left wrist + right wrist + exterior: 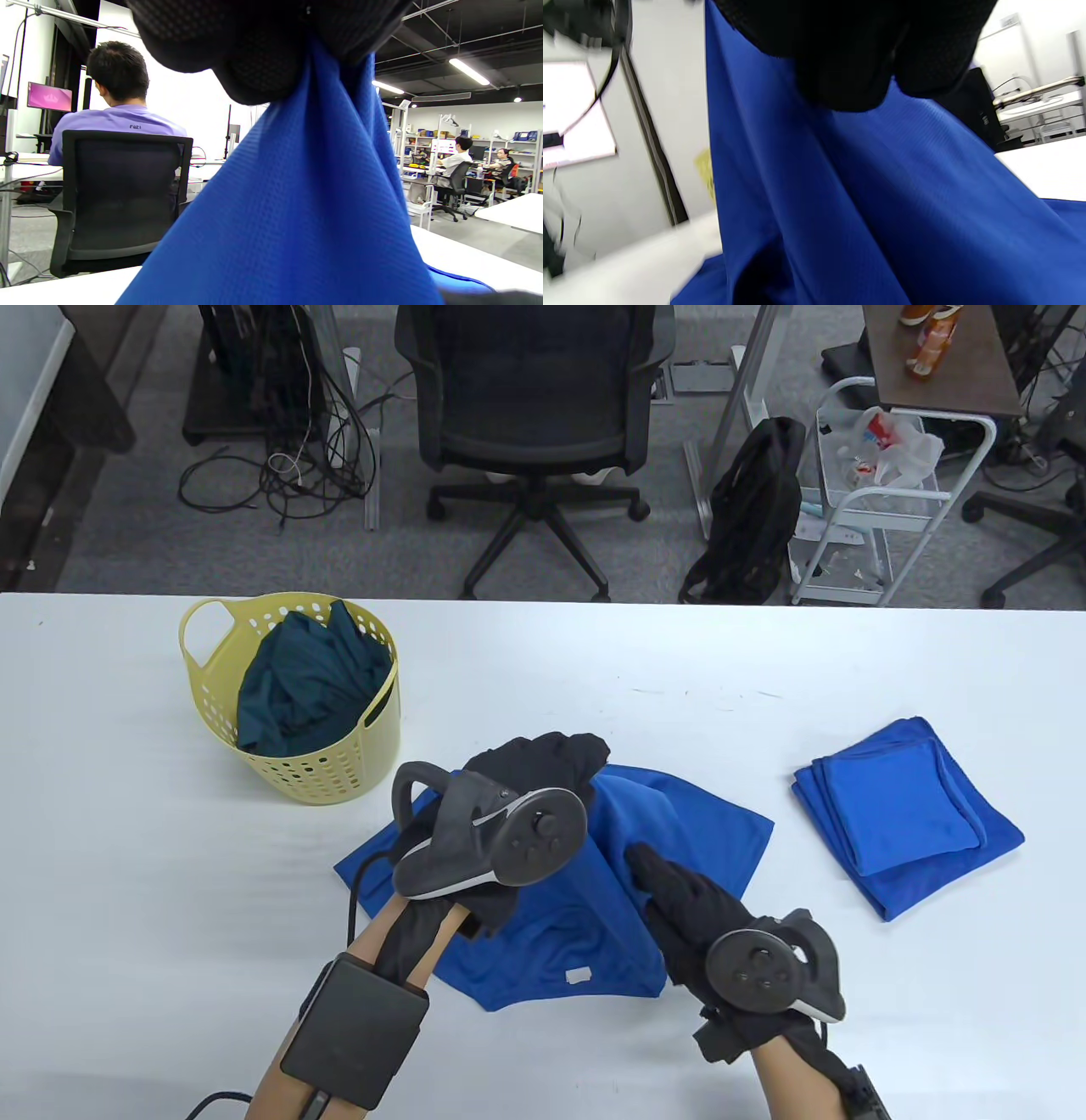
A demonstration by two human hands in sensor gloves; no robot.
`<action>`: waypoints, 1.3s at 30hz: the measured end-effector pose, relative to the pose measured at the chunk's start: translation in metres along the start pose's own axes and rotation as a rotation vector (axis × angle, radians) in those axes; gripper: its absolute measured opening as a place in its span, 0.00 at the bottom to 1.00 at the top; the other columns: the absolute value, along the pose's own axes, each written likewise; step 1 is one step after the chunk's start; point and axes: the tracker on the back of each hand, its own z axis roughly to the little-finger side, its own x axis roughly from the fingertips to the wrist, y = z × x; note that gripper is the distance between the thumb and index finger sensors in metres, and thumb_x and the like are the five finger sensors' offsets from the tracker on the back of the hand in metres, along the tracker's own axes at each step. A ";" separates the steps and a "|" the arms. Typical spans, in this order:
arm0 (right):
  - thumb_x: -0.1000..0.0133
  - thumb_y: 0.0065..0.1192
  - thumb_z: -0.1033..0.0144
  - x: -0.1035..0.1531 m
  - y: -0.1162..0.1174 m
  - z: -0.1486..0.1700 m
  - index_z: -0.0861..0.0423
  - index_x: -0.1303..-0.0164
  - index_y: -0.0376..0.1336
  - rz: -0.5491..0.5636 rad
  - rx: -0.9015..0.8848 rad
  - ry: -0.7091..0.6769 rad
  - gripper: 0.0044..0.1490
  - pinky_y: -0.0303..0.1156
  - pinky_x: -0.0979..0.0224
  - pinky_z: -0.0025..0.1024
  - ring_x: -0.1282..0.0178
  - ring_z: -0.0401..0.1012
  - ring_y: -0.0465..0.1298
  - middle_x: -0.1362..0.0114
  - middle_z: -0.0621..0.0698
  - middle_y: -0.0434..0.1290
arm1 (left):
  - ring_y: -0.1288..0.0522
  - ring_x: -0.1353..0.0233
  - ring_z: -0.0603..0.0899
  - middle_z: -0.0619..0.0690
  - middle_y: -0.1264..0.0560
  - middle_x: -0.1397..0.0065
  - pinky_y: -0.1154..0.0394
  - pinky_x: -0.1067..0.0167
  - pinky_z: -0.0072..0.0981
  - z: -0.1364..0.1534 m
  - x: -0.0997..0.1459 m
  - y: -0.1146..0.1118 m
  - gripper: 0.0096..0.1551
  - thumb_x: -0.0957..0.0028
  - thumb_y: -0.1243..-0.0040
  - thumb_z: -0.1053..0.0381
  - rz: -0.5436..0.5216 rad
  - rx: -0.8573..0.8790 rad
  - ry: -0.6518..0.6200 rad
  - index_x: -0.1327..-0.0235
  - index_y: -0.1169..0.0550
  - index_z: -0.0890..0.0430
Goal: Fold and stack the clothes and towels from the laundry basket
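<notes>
A blue cloth (696, 823) lies partly spread on the white table (153, 899). My left hand (560, 755) grips its far edge and lifts it into a tent; in the left wrist view the cloth (297, 190) hangs from my fingers (263, 55). My right hand (657, 874) lies with fingers stretched against the raised cloth's right slope; the right wrist view shows my fingers (848, 55) on the cloth (882, 203). A yellow laundry basket (322, 780) at the left holds a dark teal garment (305, 687). A stack of folded blue towels (908, 823) lies at the right.
A white tag (578, 976) shows on the cloth's near part. Beyond the table's far edge stand an office chair (534, 407), a black backpack (755, 509) and a white cart (882, 492).
</notes>
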 end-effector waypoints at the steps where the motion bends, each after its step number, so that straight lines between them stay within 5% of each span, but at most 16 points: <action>1: 0.33 0.52 0.72 -0.004 0.006 -0.006 0.57 0.13 0.52 -0.124 -0.054 -0.064 0.35 0.73 0.30 0.54 0.41 0.46 0.76 0.30 0.54 0.73 | 0.15 0.45 0.50 0.48 0.19 0.33 0.16 0.47 0.37 0.000 -0.001 0.002 0.25 0.39 0.37 0.45 -0.003 -0.014 0.010 0.30 0.29 0.44; 3: 0.32 0.51 0.72 -0.005 0.014 -0.014 0.50 0.12 0.51 -0.214 -0.164 -0.112 0.34 0.70 0.28 0.57 0.39 0.48 0.74 0.28 0.56 0.71 | 0.15 0.45 0.49 0.48 0.19 0.33 0.16 0.48 0.37 0.002 -0.001 0.004 0.25 0.39 0.37 0.45 -0.001 -0.016 0.021 0.30 0.29 0.44; 5: 0.31 0.51 0.72 -0.007 0.016 -0.020 0.46 0.11 0.48 -0.180 -0.168 -0.116 0.37 0.71 0.30 0.57 0.38 0.50 0.75 0.27 0.60 0.70 | 0.15 0.46 0.49 0.48 0.18 0.34 0.16 0.48 0.36 0.004 0.000 0.006 0.25 0.38 0.37 0.45 -0.002 -0.004 0.025 0.30 0.29 0.45; 9: 0.31 0.51 0.71 -0.024 0.013 -0.035 0.40 0.13 0.35 -0.177 0.177 -0.033 0.43 0.78 0.39 0.47 0.49 0.42 0.78 0.28 0.62 0.72 | 0.15 0.48 0.48 0.48 0.18 0.35 0.16 0.51 0.35 0.004 0.000 0.007 0.25 0.38 0.37 0.44 0.001 -0.002 0.028 0.30 0.29 0.45; 12: 0.31 0.51 0.70 -0.037 0.014 -0.048 0.39 0.14 0.33 -0.174 0.265 0.023 0.44 0.79 0.41 0.45 0.52 0.40 0.79 0.29 0.62 0.73 | 0.14 0.52 0.46 0.49 0.18 0.37 0.15 0.54 0.33 -0.003 0.001 0.008 0.25 0.38 0.36 0.44 -0.005 -0.001 0.019 0.30 0.28 0.46; 14: 0.31 0.50 0.69 -0.039 0.008 -0.045 0.41 0.12 0.41 -0.067 0.325 0.018 0.40 0.79 0.39 0.45 0.49 0.40 0.78 0.30 0.58 0.73 | 0.15 0.54 0.45 0.49 0.18 0.39 0.15 0.55 0.32 -0.006 0.003 0.012 0.24 0.38 0.36 0.43 -0.011 -0.013 0.025 0.31 0.28 0.46; 16: 0.32 0.51 0.71 -0.033 0.001 -0.035 0.46 0.16 0.54 0.155 0.177 -0.065 0.32 0.72 0.30 0.58 0.33 0.49 0.75 0.23 0.60 0.68 | 0.15 0.54 0.45 0.49 0.17 0.39 0.15 0.55 0.31 -0.006 0.005 0.017 0.24 0.38 0.35 0.44 -0.028 -0.053 0.036 0.32 0.27 0.46; 19: 0.32 0.51 0.72 -0.026 -0.008 -0.028 0.47 0.12 0.47 0.361 -0.051 -0.064 0.37 0.71 0.31 0.61 0.32 0.56 0.74 0.21 0.65 0.65 | 0.14 0.54 0.44 0.50 0.18 0.38 0.15 0.56 0.29 -0.007 0.007 0.021 0.24 0.38 0.35 0.44 0.001 -0.028 0.020 0.31 0.27 0.46; 26: 0.30 0.51 0.66 -0.030 -0.024 -0.051 0.34 0.14 0.33 0.211 0.145 -0.067 0.44 0.76 0.37 0.51 0.42 0.48 0.77 0.21 0.66 0.66 | 0.16 0.58 0.44 0.49 0.17 0.43 0.16 0.59 0.31 -0.027 0.009 0.021 0.24 0.38 0.36 0.42 0.014 -0.049 -0.030 0.32 0.27 0.46; 28: 0.30 0.52 0.66 -0.034 -0.021 -0.050 0.36 0.12 0.39 0.186 0.280 0.055 0.41 0.77 0.39 0.49 0.45 0.46 0.78 0.25 0.65 0.68 | 0.17 0.60 0.43 0.48 0.17 0.44 0.17 0.60 0.31 -0.029 0.008 0.022 0.23 0.38 0.36 0.42 -0.013 -0.052 -0.021 0.33 0.27 0.46; 30: 0.29 0.50 0.63 -0.037 -0.015 -0.042 0.41 0.11 0.47 0.041 0.335 0.170 0.35 0.75 0.34 0.54 0.38 0.51 0.75 0.21 0.66 0.65 | 0.17 0.60 0.43 0.48 0.17 0.45 0.17 0.60 0.31 -0.027 0.007 0.024 0.23 0.38 0.36 0.42 -0.018 -0.068 0.001 0.33 0.27 0.46; 32: 0.29 0.49 0.64 -0.033 -0.007 -0.032 0.51 0.15 0.57 -0.016 0.254 0.137 0.30 0.66 0.27 0.68 0.22 0.64 0.66 0.13 0.67 0.56 | 0.16 0.59 0.43 0.48 0.17 0.45 0.17 0.59 0.31 -0.023 0.006 0.026 0.23 0.38 0.36 0.42 -0.033 -0.096 0.033 0.33 0.27 0.45; 35: 0.31 0.53 0.67 -0.020 0.001 -0.017 0.61 0.22 0.64 0.056 0.095 0.062 0.27 0.66 0.27 0.68 0.21 0.62 0.67 0.13 0.61 0.60 | 0.16 0.59 0.44 0.48 0.17 0.44 0.16 0.59 0.31 -0.012 0.004 0.030 0.23 0.38 0.36 0.41 -0.033 -0.104 0.081 0.33 0.27 0.45; 39: 0.30 0.50 0.66 -0.007 0.012 0.006 0.62 0.23 0.65 -0.010 -0.221 0.011 0.27 0.64 0.25 0.68 0.20 0.61 0.67 0.15 0.63 0.61 | 0.16 0.59 0.44 0.48 0.17 0.44 0.16 0.59 0.31 -0.003 0.000 0.029 0.23 0.38 0.36 0.41 -0.021 -0.132 0.129 0.33 0.26 0.46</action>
